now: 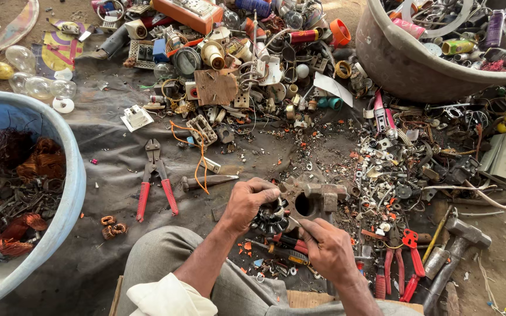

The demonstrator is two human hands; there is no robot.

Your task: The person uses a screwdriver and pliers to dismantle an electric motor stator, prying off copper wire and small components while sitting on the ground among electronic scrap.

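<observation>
My left hand (247, 202) grips a small round motor part (270, 215) with dark metal teeth, held against a rusty metal block (311, 199) with a round hole. My right hand (329, 248) holds a thin metal tool whose tip points into the part. Both hands work just above my grey-trousered knees (165, 257). A yellow-handled screwdriver (282, 253) lies under my right hand.
Red-handled pliers (156, 181) lie to the left on the grey sheet. A blue tub (60, 175) with copper wire stands at far left, a grey tub (405, 70) of scrap at top right. A hammer (458, 246) and red cutters (405, 263) lie at right. Scrap parts cover the back.
</observation>
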